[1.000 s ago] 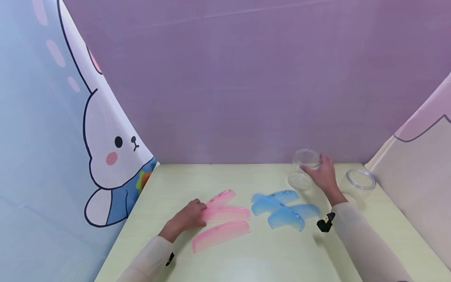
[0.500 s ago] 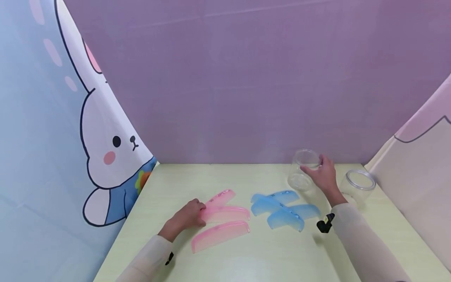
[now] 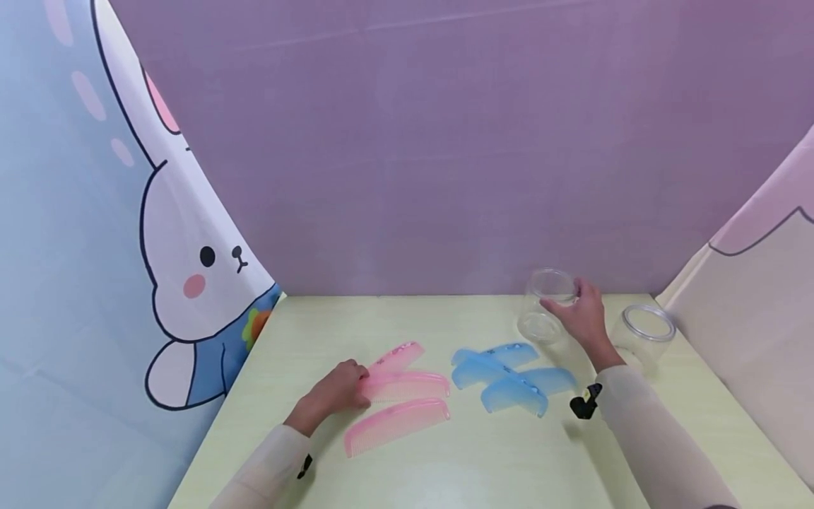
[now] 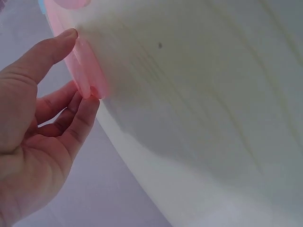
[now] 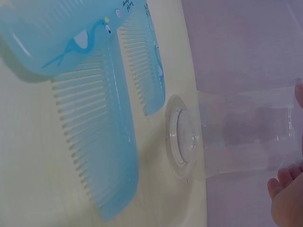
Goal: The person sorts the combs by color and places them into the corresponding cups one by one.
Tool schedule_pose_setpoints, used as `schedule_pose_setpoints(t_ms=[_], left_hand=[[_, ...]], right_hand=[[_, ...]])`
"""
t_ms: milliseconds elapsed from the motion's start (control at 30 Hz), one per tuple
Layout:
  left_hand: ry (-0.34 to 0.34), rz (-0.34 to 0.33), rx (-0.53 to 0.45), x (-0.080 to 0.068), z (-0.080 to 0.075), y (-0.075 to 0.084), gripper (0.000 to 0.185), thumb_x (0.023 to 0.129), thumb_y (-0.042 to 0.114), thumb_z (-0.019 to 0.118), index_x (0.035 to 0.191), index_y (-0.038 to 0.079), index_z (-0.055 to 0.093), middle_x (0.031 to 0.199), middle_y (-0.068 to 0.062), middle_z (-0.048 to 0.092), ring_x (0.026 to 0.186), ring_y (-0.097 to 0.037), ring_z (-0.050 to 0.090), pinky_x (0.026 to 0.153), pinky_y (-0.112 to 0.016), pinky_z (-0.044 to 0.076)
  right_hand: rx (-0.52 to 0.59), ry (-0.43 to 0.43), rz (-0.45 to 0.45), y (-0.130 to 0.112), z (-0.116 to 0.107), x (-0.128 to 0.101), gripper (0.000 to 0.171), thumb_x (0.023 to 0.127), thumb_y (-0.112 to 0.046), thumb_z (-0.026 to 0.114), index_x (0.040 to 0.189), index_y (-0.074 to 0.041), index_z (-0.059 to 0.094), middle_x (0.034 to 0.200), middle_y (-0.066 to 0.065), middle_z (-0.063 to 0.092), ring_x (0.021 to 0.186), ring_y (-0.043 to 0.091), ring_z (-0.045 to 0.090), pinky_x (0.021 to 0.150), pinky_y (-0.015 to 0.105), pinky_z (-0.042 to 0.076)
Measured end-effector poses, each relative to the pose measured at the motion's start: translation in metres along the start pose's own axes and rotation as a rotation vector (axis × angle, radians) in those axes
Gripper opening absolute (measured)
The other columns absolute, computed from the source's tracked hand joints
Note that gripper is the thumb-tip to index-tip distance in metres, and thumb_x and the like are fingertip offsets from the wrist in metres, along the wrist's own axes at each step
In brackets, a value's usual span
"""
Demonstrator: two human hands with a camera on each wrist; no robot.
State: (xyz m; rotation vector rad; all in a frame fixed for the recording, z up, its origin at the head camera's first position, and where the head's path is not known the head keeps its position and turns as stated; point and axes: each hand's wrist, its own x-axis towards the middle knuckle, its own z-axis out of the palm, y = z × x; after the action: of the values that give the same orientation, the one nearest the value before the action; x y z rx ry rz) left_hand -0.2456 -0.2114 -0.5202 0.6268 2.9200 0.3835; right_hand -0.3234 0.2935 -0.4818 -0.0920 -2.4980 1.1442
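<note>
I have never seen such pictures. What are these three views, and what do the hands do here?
No machine here: a person works with bare hands. One camera sits on the head and looks down at the table; one sits on each wrist, very close. On the table lie three pink combs and some blue combs. The left hand pinches the end of a pink comb. The right hand grips a clear jar standing on the table. A second clear jar stands to its right, untouched.
</note>
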Motion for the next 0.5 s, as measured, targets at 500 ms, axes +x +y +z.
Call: schedule_pose_setpoints(t_ms=[500], left_hand=[[0.022,-0.010,0.008,-0.0011,-0.0046,-0.0007,0.050,0.080,0.027,0.087,0.118,-0.001,0.070,0.105,-0.011,0.067,0.092,-0.021,0.058,0.093,-0.042,0.055]], right_hand=[[-0.003,-0.023,0.029,-0.0006,-0.0009,0.0001,0.091,0.087,-0.042,0.079,0.146,0.012,0.037,0.139,0.037,0.045,0.129,0.051,0.042,0.107,0.064,0.037]])
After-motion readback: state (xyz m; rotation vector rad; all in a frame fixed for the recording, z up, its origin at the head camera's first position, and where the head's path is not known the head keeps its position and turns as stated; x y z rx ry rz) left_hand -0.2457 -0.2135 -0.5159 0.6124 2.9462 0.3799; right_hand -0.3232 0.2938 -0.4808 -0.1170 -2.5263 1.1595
